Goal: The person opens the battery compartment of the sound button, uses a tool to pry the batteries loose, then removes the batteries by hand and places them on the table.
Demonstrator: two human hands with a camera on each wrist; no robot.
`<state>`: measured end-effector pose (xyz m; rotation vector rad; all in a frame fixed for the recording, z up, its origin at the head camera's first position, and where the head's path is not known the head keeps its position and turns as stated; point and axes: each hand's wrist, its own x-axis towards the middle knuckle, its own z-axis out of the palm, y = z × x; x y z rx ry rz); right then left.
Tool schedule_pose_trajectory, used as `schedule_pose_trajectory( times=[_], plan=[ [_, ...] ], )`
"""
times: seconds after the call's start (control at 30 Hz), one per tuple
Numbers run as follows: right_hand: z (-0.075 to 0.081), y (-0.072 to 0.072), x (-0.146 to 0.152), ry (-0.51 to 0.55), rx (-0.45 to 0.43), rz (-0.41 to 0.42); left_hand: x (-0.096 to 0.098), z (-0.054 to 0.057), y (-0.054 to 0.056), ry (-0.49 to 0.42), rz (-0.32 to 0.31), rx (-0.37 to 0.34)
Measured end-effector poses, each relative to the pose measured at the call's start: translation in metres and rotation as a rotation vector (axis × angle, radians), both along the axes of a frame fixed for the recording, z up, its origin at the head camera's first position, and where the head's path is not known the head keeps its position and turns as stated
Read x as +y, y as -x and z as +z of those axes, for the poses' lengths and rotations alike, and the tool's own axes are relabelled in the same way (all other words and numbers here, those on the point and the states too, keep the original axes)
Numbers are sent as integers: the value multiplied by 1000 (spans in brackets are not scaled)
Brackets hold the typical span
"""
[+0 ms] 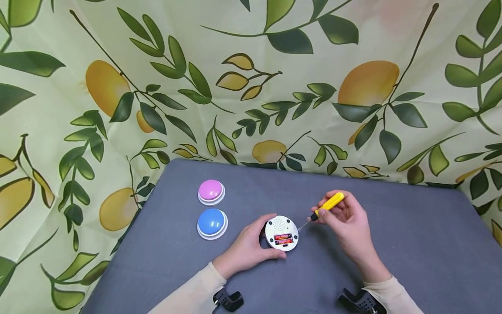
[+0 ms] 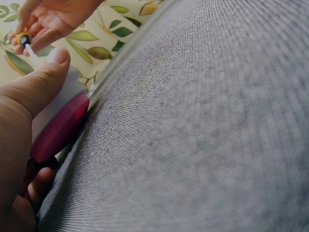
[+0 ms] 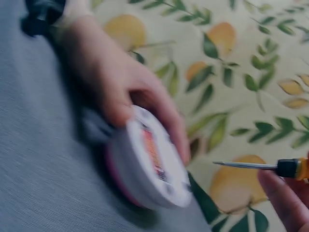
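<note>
My left hand (image 1: 251, 247) grips a round white push-button unit (image 1: 279, 225) turned face down, fingers at its far left side and thumb along the near edge. Two red batteries (image 1: 283, 239) lie side by side in its uncovered compartment, near speaker holes and dark feet. From the left wrist, its magenta dome (image 2: 63, 128) shows underneath, close over the cloth. My right hand (image 1: 347, 222) holds a screwdriver (image 1: 332, 202) by its yellow and black handle between thumb and fingers. The thin metal shaft (image 3: 244, 165) points toward the unit, its tip beside the right rim in the head view.
Left of my hands, a pink push button (image 1: 210, 190) stands behind a blue one (image 1: 211, 222), both dome up on white bases. A grey cloth (image 1: 412, 235) covers the table. Behind it hangs a leaf-and-fruit patterned curtain (image 1: 243, 117). Dark wrist cameras (image 1: 228, 300) sit on both wrists.
</note>
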<state>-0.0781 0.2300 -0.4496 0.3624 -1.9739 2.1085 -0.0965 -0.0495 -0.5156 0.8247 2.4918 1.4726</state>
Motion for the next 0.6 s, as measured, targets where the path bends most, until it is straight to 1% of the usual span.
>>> schedule_pose_trajectory(
  times=[0.13, 0.37, 0.47, 0.6],
  plan=[
    [-7, -7, -17, -59, 113, 11, 1, 0, 1, 9, 5, -23],
    [-23, -8, -27, -176, 213, -10, 2, 3, 2, 31, 12, -52],
    [-26, -7, -29, -208, 221, -14, 2, 3, 2, 31, 12, -48],
    [-26, -6, -28, -200, 177, -8, 2, 1, 1, 27, 17, -31]
  ],
)
